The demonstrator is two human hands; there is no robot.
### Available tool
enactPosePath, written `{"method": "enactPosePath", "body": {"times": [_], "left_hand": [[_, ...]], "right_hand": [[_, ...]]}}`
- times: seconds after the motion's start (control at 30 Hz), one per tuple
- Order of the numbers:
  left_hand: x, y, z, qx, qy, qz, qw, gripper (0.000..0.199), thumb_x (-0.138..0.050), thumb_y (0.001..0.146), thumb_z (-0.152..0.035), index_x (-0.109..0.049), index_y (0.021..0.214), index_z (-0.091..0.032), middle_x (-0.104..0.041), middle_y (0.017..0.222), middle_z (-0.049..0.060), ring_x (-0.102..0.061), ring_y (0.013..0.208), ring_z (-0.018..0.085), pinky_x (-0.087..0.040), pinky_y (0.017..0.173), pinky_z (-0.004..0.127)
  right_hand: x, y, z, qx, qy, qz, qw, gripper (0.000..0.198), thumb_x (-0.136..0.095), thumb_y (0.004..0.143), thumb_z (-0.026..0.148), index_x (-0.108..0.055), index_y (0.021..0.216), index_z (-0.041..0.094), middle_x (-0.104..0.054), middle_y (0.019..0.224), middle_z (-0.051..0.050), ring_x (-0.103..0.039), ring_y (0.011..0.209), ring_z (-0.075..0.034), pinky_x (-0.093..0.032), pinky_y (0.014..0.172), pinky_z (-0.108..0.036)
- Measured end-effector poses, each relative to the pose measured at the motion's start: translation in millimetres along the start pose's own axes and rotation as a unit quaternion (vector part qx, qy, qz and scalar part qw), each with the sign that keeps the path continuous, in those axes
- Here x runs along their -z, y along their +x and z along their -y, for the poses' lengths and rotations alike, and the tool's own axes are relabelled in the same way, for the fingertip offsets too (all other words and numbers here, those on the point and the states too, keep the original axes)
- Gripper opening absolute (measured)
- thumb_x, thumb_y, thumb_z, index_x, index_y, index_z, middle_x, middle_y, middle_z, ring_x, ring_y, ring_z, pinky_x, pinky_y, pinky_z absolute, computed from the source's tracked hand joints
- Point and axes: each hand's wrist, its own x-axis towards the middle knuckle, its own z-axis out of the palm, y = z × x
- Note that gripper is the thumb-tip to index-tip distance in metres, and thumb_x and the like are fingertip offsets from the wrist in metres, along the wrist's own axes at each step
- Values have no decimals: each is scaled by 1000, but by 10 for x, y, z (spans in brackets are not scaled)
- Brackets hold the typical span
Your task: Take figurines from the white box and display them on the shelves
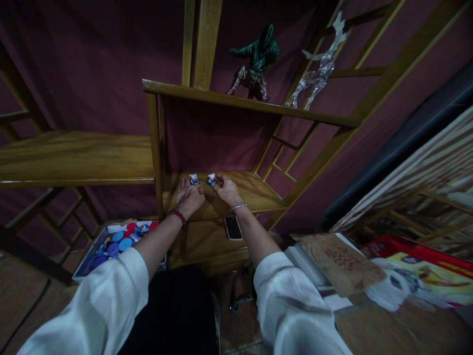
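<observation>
Two small white-and-dark figurines on dark round bases stand upright, side by side with a narrow gap, on the wooden shelf (254, 192) in front of me. My left hand (189, 198) is closed around the base of the left figurine (194, 178), its thumb side toward me. With its fingertips, my right hand (228, 192) pinches the right figurine (212, 178) at the edge of its base. Part of each base is hidden by my fingers. Whether the bases rest fully on the shelf I cannot tell.
Below the shelf lies a phone (233, 229). At lower left stands a box (82, 268) of red, blue and purple discs and small figures. A green-clad statue (258, 61) and a clear deer ornament (320, 71) stand on the upper shelf (210, 96). Cardboard (340, 256) lies at right.
</observation>
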Motion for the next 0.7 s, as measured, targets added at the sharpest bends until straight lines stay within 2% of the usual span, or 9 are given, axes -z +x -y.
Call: {"method": "enactPosePath", "body": {"times": [0.13,0.3,0.4,0.5,0.6,0.7], "left_hand": [[40,-61,-22,-2,-12,-17,1000,37,-49,71,-19,-65,104,-18,-45,131,9,-31,125,29,-24,105,37],[112,-214,-49,-33,-9,-39,999,33,-46,73,-17,-65,99,-20,-48,127,4,-33,124,25,-27,104,35],[165,-354,-61,-66,-20,-56,996,28,-43,75,-16,-66,93,-18,-52,120,7,-42,115,22,-32,100,32],[213,-500,-49,-92,-51,-69,992,26,-40,77,-14,-64,86,-18,-57,107,8,-49,102,20,-40,90,30],[254,-633,3,-118,-97,-62,986,23,-39,79,-13,-61,82,-18,-60,88,6,-53,88,17,-43,81,27],[299,-775,93,-153,-130,-51,978,20,-39,79,-13,-58,78,-18,-59,80,5,-53,79,16,-44,74,26]], "right_hand": [[22,-158,60,-14,75,-57,995,36,-55,76,21,-53,111,15,-60,109,-10,-60,88,-15,-47,81,-26],[39,-417,214,23,153,-92,984,30,-52,77,20,-54,107,15,-60,106,-9,-60,89,-13,-49,79,-24],[52,-591,350,46,182,-77,979,29,-48,80,22,-54,108,17,-61,103,-7,-60,86,-12,-50,77,-23],[51,-779,494,53,188,-92,976,26,-46,81,23,-55,105,18,-61,104,-7,-60,86,-12,-49,78,-23],[24,-984,622,82,188,-115,972,22,-45,82,23,-58,100,19,-62,101,-6,-59,87,-13,-46,81,-24],[-15,-1206,740,89,180,-116,973,22,-42,84,24,-59,98,21,-62,98,-4,-57,90,-14,-45,83,-26]]}}
